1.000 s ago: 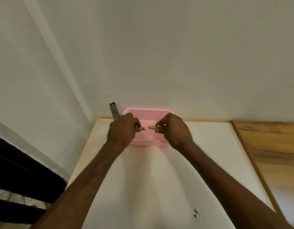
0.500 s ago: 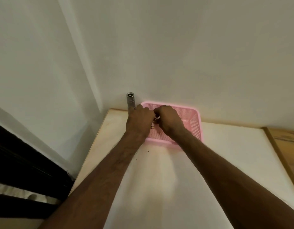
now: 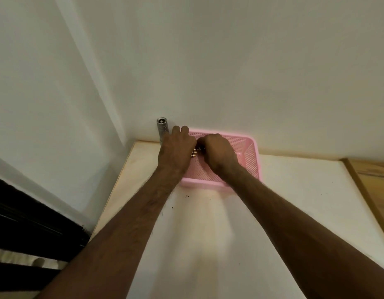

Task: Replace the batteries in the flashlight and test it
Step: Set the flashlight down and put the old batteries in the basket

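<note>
A silver flashlight (image 3: 162, 129) stands upright against the wall at the table's far left corner. Beside it on the right sits a pink mesh basket (image 3: 249, 156). My left hand (image 3: 177, 152) and my right hand (image 3: 219, 155) meet over the basket's left part. Copper-topped batteries (image 3: 194, 153) show between them, gripped in my left hand's fingers. My right hand's fingertips pinch at the same batteries; which one it grips is hidden.
The white table (image 3: 283, 201) runs from the wall toward me. Its left edge (image 3: 113, 190) drops off beside a dark frame. A wooden surface (image 3: 374, 175) adjoins the table on the right. The wall stands just behind the basket.
The hands, apart with one battery each a second ago, have come together over the basket's left part. The view has shifted, so basket and flashlight sit further right in the frame.
</note>
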